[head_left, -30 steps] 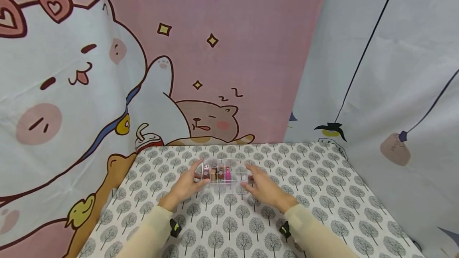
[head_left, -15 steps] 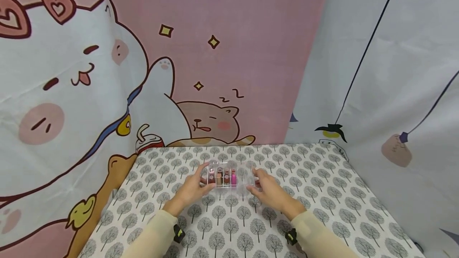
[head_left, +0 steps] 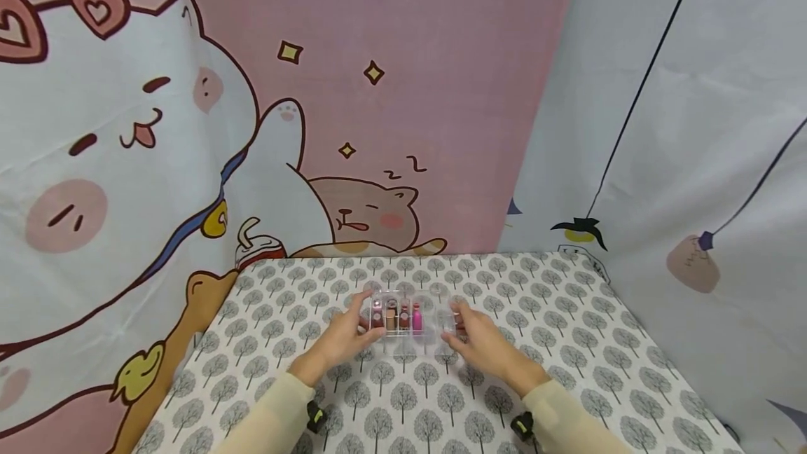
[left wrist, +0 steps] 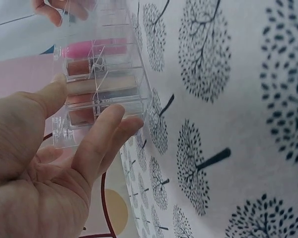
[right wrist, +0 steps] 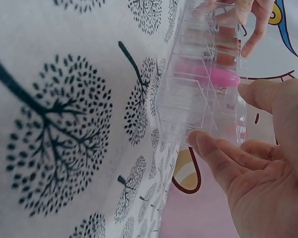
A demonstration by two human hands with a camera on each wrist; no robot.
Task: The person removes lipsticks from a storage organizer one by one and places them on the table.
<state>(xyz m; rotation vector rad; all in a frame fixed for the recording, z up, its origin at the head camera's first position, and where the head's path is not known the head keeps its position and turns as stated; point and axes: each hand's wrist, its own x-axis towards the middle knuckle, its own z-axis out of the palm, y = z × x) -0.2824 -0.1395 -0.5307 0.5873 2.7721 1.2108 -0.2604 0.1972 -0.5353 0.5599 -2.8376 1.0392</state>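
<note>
Clear compartment case [head_left: 435, 321], lower centre of head view, between left hand [head_left: 340, 336] and right hand [head_left: 487, 343], each gripping one end.

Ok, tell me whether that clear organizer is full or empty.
Partly filled: the clear organizer holds small colored items toward the left hand, including a pink one; compartments near the right hand look empty.
</note>
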